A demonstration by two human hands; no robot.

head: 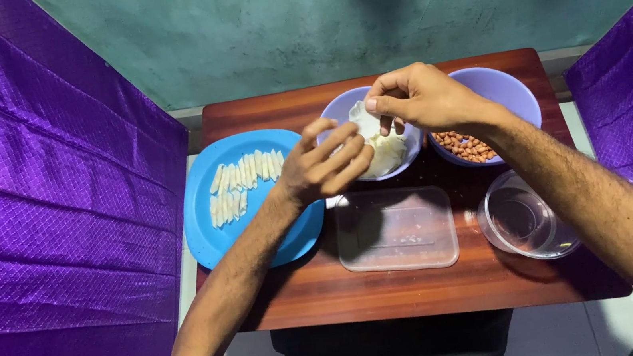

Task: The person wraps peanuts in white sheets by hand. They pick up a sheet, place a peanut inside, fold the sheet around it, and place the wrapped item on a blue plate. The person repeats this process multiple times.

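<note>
Looking down through the head camera: both hands up over the lilac bowl [340, 107] at the back of the tabletop [427, 293]. Right hand [423, 96] pinching a thin white wrapper sheet [365, 120] at its upper edge, thumb and forefinger closed on it. Left hand [326, 161] curled just beside, fingers [344, 138] half closed and touching or nearly touching the lower part of the same sheet; hard to tell whether truly gripping. More white sheets [387, 153] lying heaped in that bowl, right under the held one.

Judging the sheet: very light, limp, thin, likely to tear or stick to its neighbours. Best taken at a free corner or edge with fingertips only, peeled slowly rather than yanked, second hand steadying the heap below.

Off to the left, blue plate [204, 216] carrying two rows of small pale rolled pieces [241, 183]. To the right, second lilac bowl [511, 90] with brown peanuts [464, 146] in its near side. Nearer the body, shallow clear rectangular container [397, 230], and a clear round tub [526, 216] tipped toward the camera. Purple cloth [37, 196] hanging on both sides.
</note>
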